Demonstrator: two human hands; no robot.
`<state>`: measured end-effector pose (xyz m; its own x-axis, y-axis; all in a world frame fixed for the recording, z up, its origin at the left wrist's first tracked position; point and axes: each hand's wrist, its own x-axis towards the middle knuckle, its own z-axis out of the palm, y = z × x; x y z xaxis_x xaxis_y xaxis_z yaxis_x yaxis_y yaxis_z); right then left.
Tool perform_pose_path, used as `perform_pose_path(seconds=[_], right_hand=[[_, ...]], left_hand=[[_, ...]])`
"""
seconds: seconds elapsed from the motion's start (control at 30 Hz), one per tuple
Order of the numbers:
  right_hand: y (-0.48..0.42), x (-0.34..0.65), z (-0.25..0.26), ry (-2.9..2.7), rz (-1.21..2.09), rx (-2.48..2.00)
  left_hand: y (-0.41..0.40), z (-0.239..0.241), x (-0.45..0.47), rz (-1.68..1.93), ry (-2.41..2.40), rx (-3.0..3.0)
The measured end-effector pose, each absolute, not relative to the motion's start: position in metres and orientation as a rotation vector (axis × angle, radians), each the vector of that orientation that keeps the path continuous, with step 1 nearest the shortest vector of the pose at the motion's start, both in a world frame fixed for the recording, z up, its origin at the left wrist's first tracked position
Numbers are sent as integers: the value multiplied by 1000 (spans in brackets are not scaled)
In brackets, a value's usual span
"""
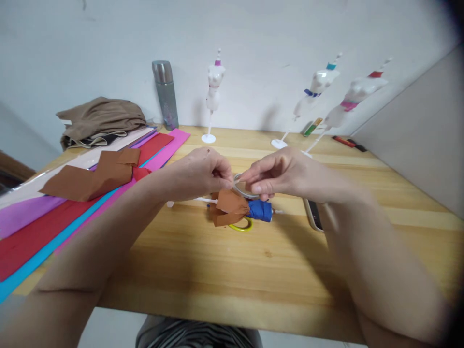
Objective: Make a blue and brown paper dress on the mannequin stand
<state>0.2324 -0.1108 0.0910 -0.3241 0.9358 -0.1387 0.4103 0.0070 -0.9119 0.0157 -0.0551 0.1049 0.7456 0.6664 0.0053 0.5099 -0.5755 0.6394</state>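
My left hand (197,173) and my right hand (281,174) meet above the middle of the wooden table (253,270), both pinching a small clear roll of tape (243,187). My left fingers pinch at its edge, my right fingers grip the ring itself. Just below them lies a small mannequin (239,210) on its side, dressed in a brown paper skirt and a blue paper top, its white stand rod pointing left. Yellow-handled scissors (242,226) peek out under it.
Sheets of coloured crepe paper (54,217) with brown pieces (94,176) cover the left side. A phone (314,215) lies under my right wrist. Three white mini mannequins (213,92), a steel flask (166,94), folded brown cloth (101,118) and markers (346,142) line the back.
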Motion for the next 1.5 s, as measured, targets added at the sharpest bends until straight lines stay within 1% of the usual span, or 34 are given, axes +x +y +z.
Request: perform_pose_path(seconds=[0.07,0.1,0.2,0.27,0.43,0.63,0.9,0.97,1.2,1.5], right_hand=[[-111,239,91,-1778,1336,-1346],[-110,243,91,-1760,1295,-1363],[-109,255,90,-1618,1001,-1504],[-109,257,91,-1570,879,-1535],[-116,235,93,-1626,857,-1357],[-118,213,85,-1743,887,-1258],[-120,210,85,-1960,589,-1171],[-120,211,85,-1956,590,-1175],[-116,225,84,-1877,759,-1169],[-119,216,82,-1876,661,-1191]], left_hand=[[-53,106,15,323,934,2315],[-53,108,14,309,946,2312],[-51,111,10,261,928,2307],[-51,112,8,263,914,2311],[-52,110,9,241,900,2279],[-53,109,10,239,836,2292],[-54,111,8,261,786,2306],[-55,111,7,271,786,2287],[-50,109,6,276,800,2265],[-47,106,8,250,821,2168]])
